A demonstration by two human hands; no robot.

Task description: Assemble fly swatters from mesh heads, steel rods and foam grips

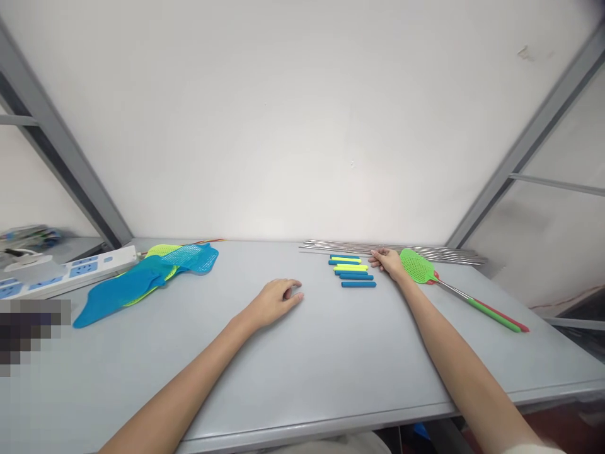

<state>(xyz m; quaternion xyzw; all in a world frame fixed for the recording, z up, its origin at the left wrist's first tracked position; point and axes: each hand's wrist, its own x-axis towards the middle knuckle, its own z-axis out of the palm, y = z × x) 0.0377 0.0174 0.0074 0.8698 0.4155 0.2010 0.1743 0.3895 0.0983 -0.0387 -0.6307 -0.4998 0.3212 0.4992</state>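
While the left hand (274,301) is placed near the middle of the bench (302,378), nothing is held by it: its fingers are loosely curved, and a gap is left between thumb and index finger. The tubes (358,284), blue and yellow, are laid side by side between the two hands, nearer to the right one. The right hand (390,263) is set just beside the right ends of the farther tubes, close to the thin metal rods (340,246). Its fingers are bent and nearly together; whether something is pinched by them cannot be told. The rods are laid in a bundle along the wall (302,126). To the right, the red swatter (524,328) is partly covered by the green swatter (416,266). At the left, blue heads (118,296) and yellow heads (163,250) are piled beside a power strip (106,265).
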